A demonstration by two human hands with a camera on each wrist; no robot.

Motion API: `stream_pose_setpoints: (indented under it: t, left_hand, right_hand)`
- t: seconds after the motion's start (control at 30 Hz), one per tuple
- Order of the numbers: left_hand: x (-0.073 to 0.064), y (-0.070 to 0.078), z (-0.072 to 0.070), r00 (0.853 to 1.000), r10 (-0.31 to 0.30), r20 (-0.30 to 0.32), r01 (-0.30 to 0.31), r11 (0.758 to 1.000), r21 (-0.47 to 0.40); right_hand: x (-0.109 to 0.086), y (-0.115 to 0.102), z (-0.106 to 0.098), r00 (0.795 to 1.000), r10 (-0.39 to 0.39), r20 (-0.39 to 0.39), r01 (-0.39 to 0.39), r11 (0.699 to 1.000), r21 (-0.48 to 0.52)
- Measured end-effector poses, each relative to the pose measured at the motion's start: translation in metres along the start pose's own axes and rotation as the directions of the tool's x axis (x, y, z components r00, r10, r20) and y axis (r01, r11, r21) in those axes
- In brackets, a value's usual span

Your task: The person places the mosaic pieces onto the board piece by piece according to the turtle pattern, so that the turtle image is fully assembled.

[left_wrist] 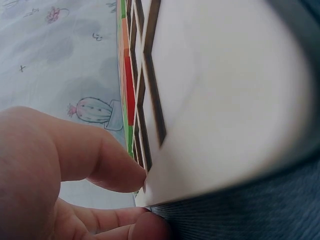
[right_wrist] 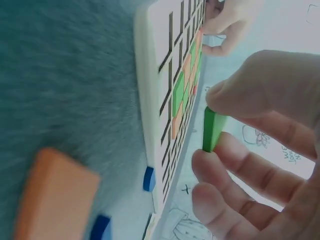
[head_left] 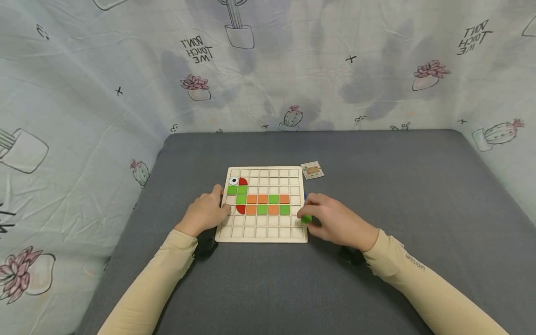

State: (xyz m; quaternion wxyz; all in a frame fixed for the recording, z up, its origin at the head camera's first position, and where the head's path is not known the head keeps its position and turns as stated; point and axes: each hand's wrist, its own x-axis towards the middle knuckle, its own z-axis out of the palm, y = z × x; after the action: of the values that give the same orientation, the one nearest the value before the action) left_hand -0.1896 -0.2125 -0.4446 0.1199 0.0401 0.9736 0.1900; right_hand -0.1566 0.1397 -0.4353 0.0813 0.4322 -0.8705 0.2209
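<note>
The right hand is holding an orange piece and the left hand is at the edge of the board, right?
Not quite: the piece in the right hand is green, not orange, as the right wrist view shows. The left hand is indeed at the edge of the board.

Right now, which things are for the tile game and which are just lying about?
For the game: pale wooden grid board; flat green tile in the right hand; probably small square patterned card.

Lying about, perhaps for later: loose orange block; small blue pieces.
</note>
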Motion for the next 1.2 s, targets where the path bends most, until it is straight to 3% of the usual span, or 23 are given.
stream_pose_setpoints:
  t: [0.43,0.83,1.2]
  left_hand:
    - [0.001,-0.002,0.003,1.000,0.010,-0.009,-0.010,1.000,-0.002]
    - [0.001,-0.007,0.004,1.000,0.009,-0.004,-0.009,1.000,0.007]
    - [0.002,-0.007,0.005,1.000,0.007,-0.014,-0.007,1.000,0.009]
  right_hand:
    - [0.064,0.005,0.016,0.999,0.020,0.039,-0.021,1.000,0.021]
    - [0.125,0.007,0.035,0.984,0.116,0.136,-0.127,0.989,0.081]
    - [0.146,0.016,0.045,0.962,0.148,0.227,-0.169,0.983,0.075]
